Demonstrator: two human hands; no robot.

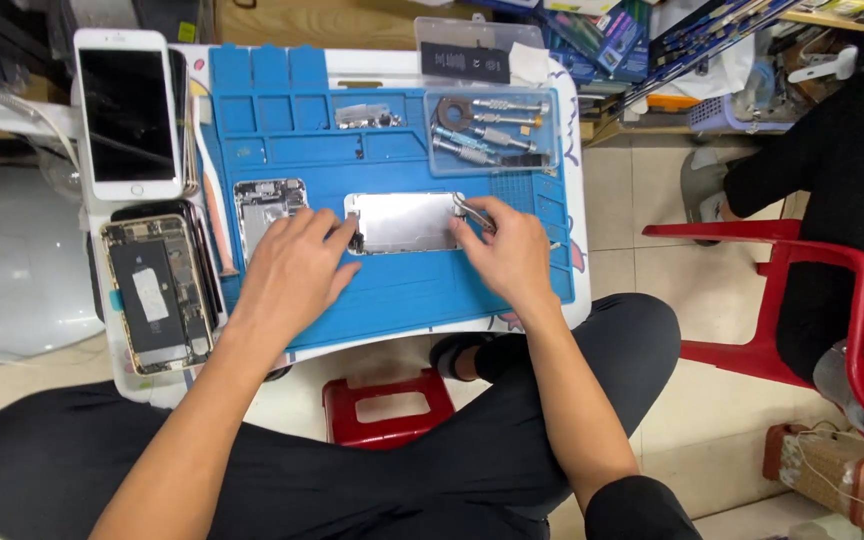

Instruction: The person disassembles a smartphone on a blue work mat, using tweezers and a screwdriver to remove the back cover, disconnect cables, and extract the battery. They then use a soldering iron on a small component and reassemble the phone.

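The left hand presses fingertips flat on the near-left edge of the silver phone shield plate, pinning it to the blue repair mat so it can't slide; the right hand pinches what looks like tweezers at the plate's right corner; a tray of screwdrivers sits just behind, within reach; an opened phone and a white phone lie off-mat to the left, out of the way

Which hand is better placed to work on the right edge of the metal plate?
Probably the right hand: it holds tweezers at the metal plate's right edge. The left hand steadies the left edge.
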